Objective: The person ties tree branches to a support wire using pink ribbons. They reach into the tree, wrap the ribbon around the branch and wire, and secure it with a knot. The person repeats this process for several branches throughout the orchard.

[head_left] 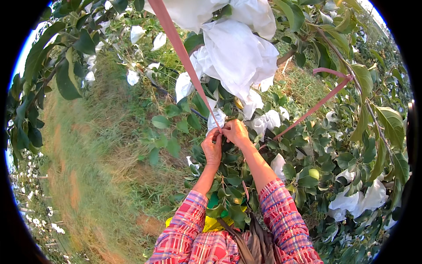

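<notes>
A long pink ribbon (182, 53) comes down taut from the top of the view to my two hands. My left hand (212, 149) pinches its lower end between thumb and fingers. My right hand (236, 133) is closed right beside it, fingertips meeting the left ones at the ribbon; its grip is partly hidden. Just beyond the fingers hangs a small white bag (216, 119) among leaves. Larger white bags (237, 55) hang above it, crowding the upper middle.
A second pink ribbon (318, 105) is looped round a branch (365, 94) on the right and slants down toward the middle. A green apple (314, 174) and more white bags (360, 200) sit in foliage at lower right. Grass (96, 167) covers the ground at left.
</notes>
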`<state>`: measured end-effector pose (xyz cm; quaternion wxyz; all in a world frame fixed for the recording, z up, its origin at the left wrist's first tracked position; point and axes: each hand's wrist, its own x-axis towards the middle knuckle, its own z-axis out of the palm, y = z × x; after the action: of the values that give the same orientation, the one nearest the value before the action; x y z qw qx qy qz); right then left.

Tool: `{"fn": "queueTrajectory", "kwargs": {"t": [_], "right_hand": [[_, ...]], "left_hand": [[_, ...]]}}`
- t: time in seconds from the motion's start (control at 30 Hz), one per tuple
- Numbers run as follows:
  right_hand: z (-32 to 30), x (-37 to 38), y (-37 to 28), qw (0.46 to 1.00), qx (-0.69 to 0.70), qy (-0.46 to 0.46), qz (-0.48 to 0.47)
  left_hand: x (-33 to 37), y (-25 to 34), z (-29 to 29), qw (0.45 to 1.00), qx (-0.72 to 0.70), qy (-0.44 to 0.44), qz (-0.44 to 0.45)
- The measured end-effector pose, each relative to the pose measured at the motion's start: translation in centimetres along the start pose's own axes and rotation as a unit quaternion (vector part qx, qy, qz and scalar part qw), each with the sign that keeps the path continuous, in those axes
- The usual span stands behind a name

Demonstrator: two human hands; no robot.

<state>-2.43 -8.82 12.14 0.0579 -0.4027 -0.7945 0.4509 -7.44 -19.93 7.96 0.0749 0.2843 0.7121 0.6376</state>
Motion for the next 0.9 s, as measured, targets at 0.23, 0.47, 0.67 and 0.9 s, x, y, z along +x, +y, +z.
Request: {"fn": "queueTrajectory", "kwargs": {"t": [0.23, 0.47, 0.67, 0.9], "right_hand": [[0.5, 0.1, 0.9, 0.998, -0.036, 0.028, -0.033], [1.4, -0.3, 2.2, 0.994, 0.015, 0.069, -0.081], [1.8, -1.7, 2.4, 0.98, 0.016, 0.119, -0.158], [2.8, -3.9, 3.6, 0.955, -0.067, 0.179, -0.225]], "left_hand": [[-0.1, 0.6, 0.1, 1.0, 0.006, 0.01, 0.008], [-0.1, -0.2, -0.1, 1.0, 0.01, -0.015, 0.011], [0.3, -0.7, -0.1, 0.996, 0.079, -0.015, 0.029], [0.3, -1.5, 0.0, 0.988, -0.049, -0.032, -0.14]]}}
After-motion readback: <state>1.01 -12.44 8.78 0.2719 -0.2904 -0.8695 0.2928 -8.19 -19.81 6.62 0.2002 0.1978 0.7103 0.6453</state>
